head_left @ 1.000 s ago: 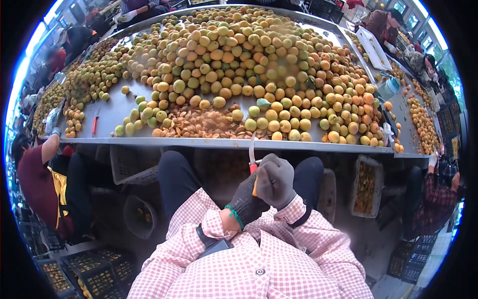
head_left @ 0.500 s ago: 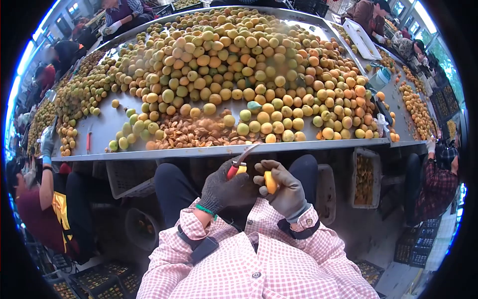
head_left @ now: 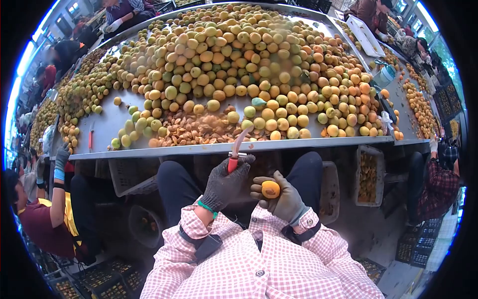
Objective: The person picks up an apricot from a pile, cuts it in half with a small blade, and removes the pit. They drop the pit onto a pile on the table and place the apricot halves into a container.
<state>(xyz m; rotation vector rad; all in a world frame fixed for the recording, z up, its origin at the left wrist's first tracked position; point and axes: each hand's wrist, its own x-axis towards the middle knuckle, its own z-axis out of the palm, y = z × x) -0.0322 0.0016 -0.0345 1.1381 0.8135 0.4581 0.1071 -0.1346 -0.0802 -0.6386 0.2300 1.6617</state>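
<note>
My left hand (head_left: 226, 183), in a dark grey knit glove, is closed around the red handle of a knife (head_left: 232, 165). Its curved blade points up toward the table edge. My right hand (head_left: 288, 200), gloved too, holds a halved apricot (head_left: 270, 189) between thumb and fingers. The cut face is up, with a brown centre; whether that is the stone or its hollow I cannot tell. Both hands are above my lap, apart from each other. A small reddish-brown bit (head_left: 251, 146) shows beside the blade, at the table's edge.
Whole apricots (head_left: 224, 60) are heaped on the metal table (head_left: 209, 151). Brown stones (head_left: 194, 132) lie near its front edge. A second red-handled knife (head_left: 90, 140) rests at left. Crates (head_left: 369, 177) and a bucket (head_left: 145, 226) stand below. Other people sit on both sides.
My left hand has turned the knife more upright, and the yellow piece beside it no longer shows there. My right hand has lowered slightly and turned the apricot half cut face up.
</note>
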